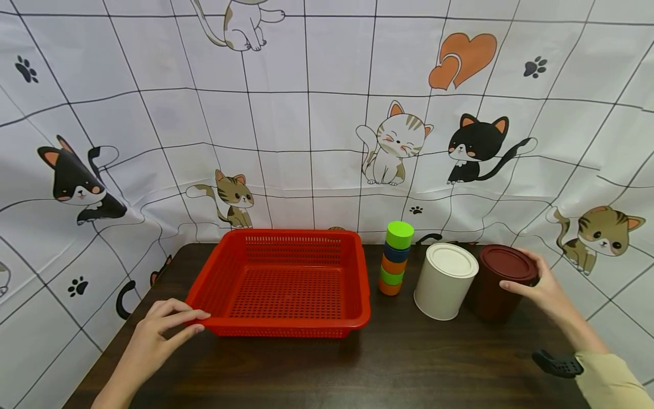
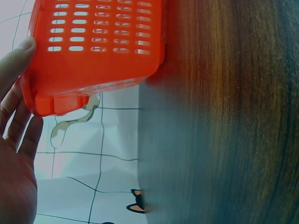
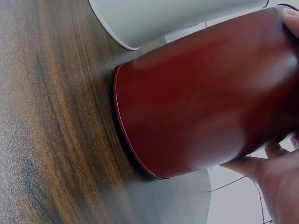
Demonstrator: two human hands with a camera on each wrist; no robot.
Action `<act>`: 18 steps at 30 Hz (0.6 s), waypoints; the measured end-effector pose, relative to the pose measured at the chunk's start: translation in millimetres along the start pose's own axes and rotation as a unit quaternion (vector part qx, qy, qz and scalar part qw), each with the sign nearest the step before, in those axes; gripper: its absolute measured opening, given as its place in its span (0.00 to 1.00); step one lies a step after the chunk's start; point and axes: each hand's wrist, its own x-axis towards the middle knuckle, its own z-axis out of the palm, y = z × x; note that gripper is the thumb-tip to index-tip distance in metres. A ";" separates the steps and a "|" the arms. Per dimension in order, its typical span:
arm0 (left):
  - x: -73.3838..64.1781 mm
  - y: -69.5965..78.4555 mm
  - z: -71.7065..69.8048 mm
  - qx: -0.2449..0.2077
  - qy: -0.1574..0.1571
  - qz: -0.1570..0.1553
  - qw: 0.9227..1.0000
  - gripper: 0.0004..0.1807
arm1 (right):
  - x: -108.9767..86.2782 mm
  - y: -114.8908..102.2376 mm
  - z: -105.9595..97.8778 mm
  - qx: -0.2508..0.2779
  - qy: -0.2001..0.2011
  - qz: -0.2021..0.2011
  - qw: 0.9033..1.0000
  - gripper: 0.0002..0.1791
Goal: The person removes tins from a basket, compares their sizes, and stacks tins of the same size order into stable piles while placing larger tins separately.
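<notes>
A shallow red plastic basket [image 1: 286,322] with slotted walls stands on the dark wooden table. My left hand [image 1: 158,335] holds its front left corner, thumb on the near side of the rim and fingers beyond it, as the left wrist view shows. At the right, my right hand [image 1: 544,289] grips a dark red lidded can [image 1: 498,295] near its top, thumb in front and fingers round the far side. In the right wrist view the can [image 3: 196,98] stands with its base at the tabletop, a cream can close beside it.
The cream lidded can [image 1: 443,284] stands just left of the red one. Between it and the basket rises a stack of round green, blue and orange pieces [image 1: 393,255]. A white sheet with cat drawings [image 1: 276,125] hangs behind the table [image 1: 306,375] and along its sides.
</notes>
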 end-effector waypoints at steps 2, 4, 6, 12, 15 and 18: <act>0.0 0.2 0.0 0.001 0.001 0.001 1.000 0.27 | -0.7 0.3 -0.1 -0.006 -0.005 0.003 1.000 0.44; 0.0 0.6 0.0 -0.001 0.000 0.000 1.000 0.27 | -1.4 0.2 -0.3 -0.004 -0.011 0.004 1.000 0.44; 0.0 1.0 0.0 -0.002 -0.001 -0.004 1.000 0.26 | -2.3 0.6 -0.4 -0.001 -0.015 0.002 1.000 0.44; 0.2 -0.5 0.5 -0.001 0.002 0.000 1.000 0.27 | -3.7 0.3 -2.2 0.000 -0.025 -0.005 1.000 0.43; 0.3 -0.9 0.6 0.000 0.003 0.002 1.000 0.28 | -4.0 -1.9 -3.5 -0.007 -0.032 -0.007 0.999 0.43; 0.2 -1.0 0.5 0.000 0.003 0.004 1.000 0.28 | -3.7 -3.8 -5.2 -0.011 -0.041 -0.006 0.999 0.43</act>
